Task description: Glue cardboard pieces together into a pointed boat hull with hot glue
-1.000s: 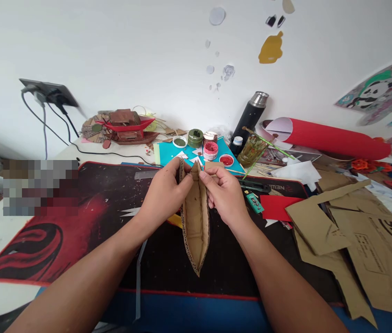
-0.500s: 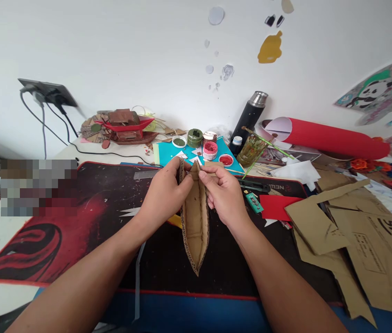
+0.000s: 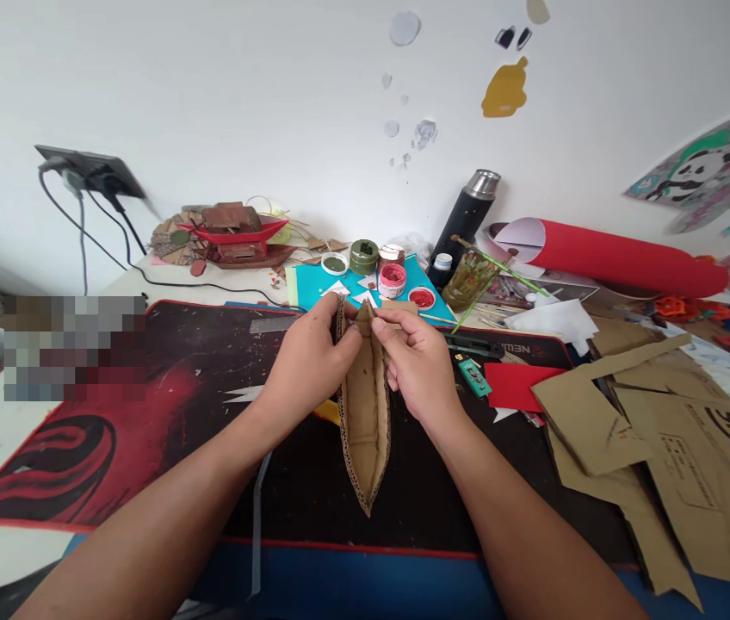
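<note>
A small cardboard boat hull [image 3: 363,430], pointed at both ends, hangs over the dark desk mat with its hollow side facing me. My left hand [image 3: 323,349] pinches its left wall close to the far tip, thumb inside and fingers behind. On the other side, my right hand [image 3: 417,357] grips the right wall near the same tip between thumb and index finger. At that far end the two walls look slightly apart. Behind the hull, something yellow [image 3: 327,412] shows partly on the mat.
Cardboard scraps [image 3: 681,482] and a red card [image 3: 520,385] lie to the right. At the back stand paint jars [image 3: 363,258], a black thermos [image 3: 465,220], a brush jar [image 3: 468,280] and finished model boats [image 3: 236,232]. A clear strip [image 3: 257,525] hangs over the mat's front edge.
Almost nothing differs. Both hands keep the same hold on the boat hull, and the whole view has shifted very slightly.
</note>
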The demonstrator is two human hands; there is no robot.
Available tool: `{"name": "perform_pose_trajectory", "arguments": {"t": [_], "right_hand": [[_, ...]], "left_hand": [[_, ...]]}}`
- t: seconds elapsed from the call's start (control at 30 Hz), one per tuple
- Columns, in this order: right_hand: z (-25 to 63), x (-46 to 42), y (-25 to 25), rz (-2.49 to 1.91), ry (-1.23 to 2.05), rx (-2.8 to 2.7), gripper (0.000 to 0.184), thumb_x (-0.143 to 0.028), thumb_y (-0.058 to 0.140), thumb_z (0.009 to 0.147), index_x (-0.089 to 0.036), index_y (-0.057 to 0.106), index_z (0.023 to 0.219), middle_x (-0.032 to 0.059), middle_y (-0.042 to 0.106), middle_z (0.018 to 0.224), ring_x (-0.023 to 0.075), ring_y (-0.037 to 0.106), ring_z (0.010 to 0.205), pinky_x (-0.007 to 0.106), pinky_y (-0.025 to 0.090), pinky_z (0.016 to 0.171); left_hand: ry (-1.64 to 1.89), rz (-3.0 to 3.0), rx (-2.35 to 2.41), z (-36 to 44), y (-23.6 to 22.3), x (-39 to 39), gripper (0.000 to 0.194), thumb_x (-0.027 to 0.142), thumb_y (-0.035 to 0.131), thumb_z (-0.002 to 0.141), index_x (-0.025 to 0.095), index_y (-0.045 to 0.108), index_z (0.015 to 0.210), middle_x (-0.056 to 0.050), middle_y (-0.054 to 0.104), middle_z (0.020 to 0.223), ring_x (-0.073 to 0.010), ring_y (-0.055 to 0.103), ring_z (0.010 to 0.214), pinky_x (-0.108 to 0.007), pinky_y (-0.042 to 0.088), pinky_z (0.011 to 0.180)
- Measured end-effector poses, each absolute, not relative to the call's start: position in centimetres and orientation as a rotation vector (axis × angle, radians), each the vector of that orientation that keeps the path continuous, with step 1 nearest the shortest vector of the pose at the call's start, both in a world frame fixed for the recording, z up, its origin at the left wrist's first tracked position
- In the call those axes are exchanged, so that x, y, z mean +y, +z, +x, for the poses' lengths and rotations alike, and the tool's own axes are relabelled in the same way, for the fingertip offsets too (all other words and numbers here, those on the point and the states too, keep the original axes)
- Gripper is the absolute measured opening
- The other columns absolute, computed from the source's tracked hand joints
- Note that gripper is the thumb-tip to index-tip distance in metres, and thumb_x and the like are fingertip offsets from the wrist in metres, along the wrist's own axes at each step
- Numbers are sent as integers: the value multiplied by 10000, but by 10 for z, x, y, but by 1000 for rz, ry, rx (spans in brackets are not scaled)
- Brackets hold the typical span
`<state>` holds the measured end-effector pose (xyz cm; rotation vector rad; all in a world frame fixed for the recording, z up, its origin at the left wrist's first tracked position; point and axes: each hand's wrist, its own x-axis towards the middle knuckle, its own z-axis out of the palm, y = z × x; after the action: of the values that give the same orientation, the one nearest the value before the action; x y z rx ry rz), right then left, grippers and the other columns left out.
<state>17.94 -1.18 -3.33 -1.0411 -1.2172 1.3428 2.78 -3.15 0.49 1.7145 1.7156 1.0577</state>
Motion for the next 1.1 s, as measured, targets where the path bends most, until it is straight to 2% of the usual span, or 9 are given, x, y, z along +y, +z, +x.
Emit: {"name": "perform_pose_trajectory", "arguments": {"t": [0.23, 0.33, 0.5, 0.8, 1.1], "right_hand": [[179, -13, -34, -1061, 1336, -1211, 392, -563, 827, 878, -215, 762, 1047, -110, 455, 507, 91, 367, 330, 248, 285, 319], [178, -13, -34, -1057, 1341, -1196, 394, -554, 828, 876, -209, 763, 1056, -110, 459, 506, 90, 367, 327, 247, 281, 314], [178, -12, -33, -1027, 1355, -1173, 387, -535, 836, 870, -199, 763, 1049, -117, 459, 492, 88, 364, 319, 241, 271, 304], [176, -13, -33, -1003, 1374, -1124, 373, -514, 851, 856, -196, 765, 1031, -127, 447, 465, 82, 343, 311, 233, 254, 291], [177, -12, -34, -1001, 1380, -1098, 332, -480, 844, 851, -192, 778, 1004, -126, 435, 469, 77, 337, 315, 230, 250, 287]], "left_hand": [[1026, 1782, 1767, 28, 1, -32, 81, 230, 569, 919, 258, 504, 879, -14, 676, 858, -224, 585, 780, -341, 402, 693], [1053, 1781, 1763, 29, 0, -33, 59, 217, 570, 932, 246, 561, 983, -14, 689, 879, -228, 615, 800, -337, 415, 705], [1084, 1777, 1769, 30, -1, -34, 222, 233, 595, 953, 225, 598, 1175, 13, 663, 840, -205, 591, 731, -320, 402, 687], [1052, 1849, 1799, 32, -5, -34, 223, 269, 612, 992, 221, 620, 1209, 10, 689, 849, -181, 565, 657, -305, 374, 649], [1043, 1896, 1815, 32, -6, -34, 221, 251, 609, 1007, 228, 624, 1226, 0, 716, 871, -191, 615, 673, -307, 411, 661]]}}
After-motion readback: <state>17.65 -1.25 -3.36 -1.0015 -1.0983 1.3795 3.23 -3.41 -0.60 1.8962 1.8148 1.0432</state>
